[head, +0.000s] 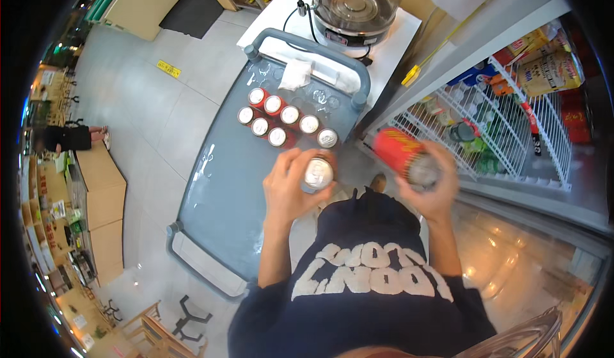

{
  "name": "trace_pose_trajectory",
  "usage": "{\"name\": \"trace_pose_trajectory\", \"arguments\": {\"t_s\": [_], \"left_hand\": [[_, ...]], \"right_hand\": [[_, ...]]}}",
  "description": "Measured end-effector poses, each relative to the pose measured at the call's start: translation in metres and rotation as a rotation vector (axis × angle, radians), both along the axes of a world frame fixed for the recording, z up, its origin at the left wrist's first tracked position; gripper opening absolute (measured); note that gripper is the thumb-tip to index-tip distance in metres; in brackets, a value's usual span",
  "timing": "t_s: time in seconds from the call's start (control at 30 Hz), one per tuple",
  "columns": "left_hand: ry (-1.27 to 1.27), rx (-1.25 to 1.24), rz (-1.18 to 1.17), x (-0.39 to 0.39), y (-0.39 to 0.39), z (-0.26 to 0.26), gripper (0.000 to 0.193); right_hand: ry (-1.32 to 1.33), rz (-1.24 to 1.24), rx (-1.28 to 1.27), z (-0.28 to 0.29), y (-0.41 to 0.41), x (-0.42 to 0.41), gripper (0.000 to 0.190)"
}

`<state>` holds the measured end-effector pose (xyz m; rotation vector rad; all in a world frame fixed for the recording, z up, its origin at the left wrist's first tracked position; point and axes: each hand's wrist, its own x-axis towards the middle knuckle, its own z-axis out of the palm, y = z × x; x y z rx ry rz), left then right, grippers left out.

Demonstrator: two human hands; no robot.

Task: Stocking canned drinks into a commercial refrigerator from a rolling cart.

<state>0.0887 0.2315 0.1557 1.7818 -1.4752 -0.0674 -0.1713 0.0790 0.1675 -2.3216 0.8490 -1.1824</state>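
Note:
My left hand (288, 180) grips a drink can (318, 172) by its side, with the silver lid facing up, above the near right edge of a grey cart (220, 185). A red can with yellow lettering (398, 152) is held tilted in my right hand (436, 180), close to the open fridge; it is slightly blurred. On the cart's wet top, several red cans (289, 115) stand upright in a close group, just beyond my left hand. A crumpled white cloth or tissue (295, 74) lies behind them, by the cart's handle.
White wire shelves (499, 123) in the fridge on the right hold bottles and packets. The fridge's glass door (518, 252) stands open beside me. Behind the cart, a white table (407, 27) carries a round appliance (355, 13). Another person (72, 137) is by a far-left counter (100, 180).

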Motion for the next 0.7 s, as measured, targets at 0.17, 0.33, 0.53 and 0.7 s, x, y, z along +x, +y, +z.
{"name": "trace_pose_trajectory", "arguments": {"t_s": [0.17, 0.33, 0.53, 0.7], "left_hand": [[-0.186, 0.151, 0.092, 0.06, 0.026, -0.104, 0.062], [-0.253, 0.142, -0.033, 0.088, 0.017, -0.161, 0.07], [-0.116, 0.218, -0.04, 0.087, 0.01, -0.182, 0.08], [-0.011, 0.237, 0.005, 0.073, 0.01, -0.182, 0.066]], "right_hand": [[0.231, 0.275, 0.136, -0.079, 0.034, 0.089, 0.069], [0.458, 0.383, 0.303, -0.137, 0.061, 0.132, 0.07], [0.527, 0.304, 0.269, -0.173, 0.07, 0.147, 0.068], [0.52, 0.268, 0.232, -0.19, 0.073, 0.153, 0.057]]}}
